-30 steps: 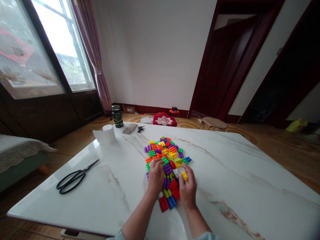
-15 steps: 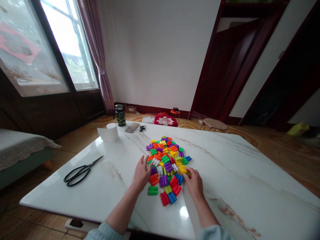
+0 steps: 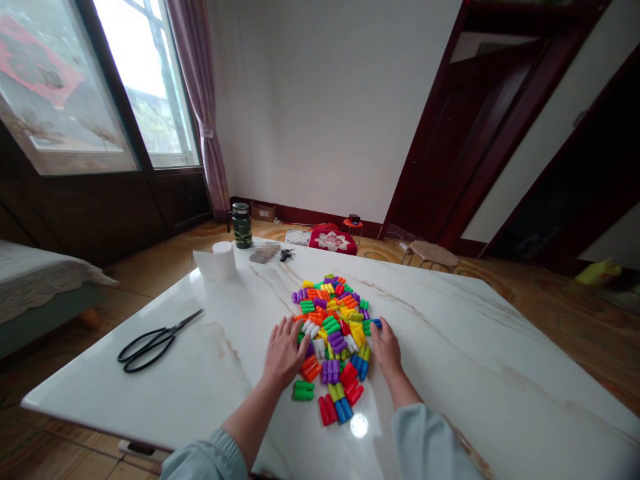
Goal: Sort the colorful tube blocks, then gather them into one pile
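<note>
A heap of plastic toy building blocks (image 3: pixel 337 343), shaped like short joined tubes in several colours, lies on the white marble-patterned table (image 3: pixel 440 333). My left hand (image 3: pixel 285 350) rests against the heap's left side, fingers spread, fingertips over the white and green blocks. On the right side is my right hand (image 3: pixel 387 343), thumb and fingers apart, touching a blue block (image 3: pixel 376 323) at the heap's edge. Closer to me, a green block (image 3: pixel 303 391) lies a little apart. A red block (image 3: pixel 328 409) sits against a blue and yellow-green pair (image 3: pixel 341 403).
Black-handled scissors (image 3: pixel 149 347) lie on the left. Further back stand a white paper roll (image 3: pixel 223 260) and a dark green flask (image 3: pixel 242 227), near small black keys or clips (image 3: pixel 287 255). A stool (image 3: pixel 433 253) is beyond the far edge.
My right hand has moved from a yellow block up to the blue one at the heap's right edge. My left hand has flattened against the left side. The view has shifted slightly.
</note>
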Demonstrator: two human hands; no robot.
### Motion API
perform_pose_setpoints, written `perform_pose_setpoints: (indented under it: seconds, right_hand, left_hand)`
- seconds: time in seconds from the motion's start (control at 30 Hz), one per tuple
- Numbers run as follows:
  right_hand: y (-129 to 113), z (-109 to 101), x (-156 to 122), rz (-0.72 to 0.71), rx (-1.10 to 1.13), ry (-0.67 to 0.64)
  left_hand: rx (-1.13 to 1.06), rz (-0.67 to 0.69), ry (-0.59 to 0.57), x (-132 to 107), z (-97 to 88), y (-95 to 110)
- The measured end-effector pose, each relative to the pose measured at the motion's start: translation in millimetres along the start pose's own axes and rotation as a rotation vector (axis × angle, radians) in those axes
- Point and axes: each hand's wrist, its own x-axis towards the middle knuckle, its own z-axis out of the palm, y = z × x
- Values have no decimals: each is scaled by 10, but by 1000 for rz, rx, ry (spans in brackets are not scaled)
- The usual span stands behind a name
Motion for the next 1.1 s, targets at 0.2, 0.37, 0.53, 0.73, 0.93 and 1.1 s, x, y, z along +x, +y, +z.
perform_pose_setpoints:
  seconds: [0.2, 0.37, 0.53, 0.73, 0.93, 1.1]
  right_hand:
    - [74, 105, -177, -152, 76, 124]
    - [141, 82, -193, -271, 5, 164]
    - [104, 122, -235, -401, -245, 64]
    - [-55, -35, -138, -393, -402, -80]
    - [-51, -325, -30, -440, -478, -258]
    - [77, -359, -189, -438, -371, -170]
  left_hand:
    - [-14, 1, 15, -5, -10, 14]
    - [-12, -5, 6, 5, -34, 20]
    - [1, -6, -15, 4, -47, 26]
    - [3, -14, -31, -3, -70, 43]
    - [-4, -15, -15, 0, -86, 64]
    - [-4, -27, -37, 1, -106, 90]
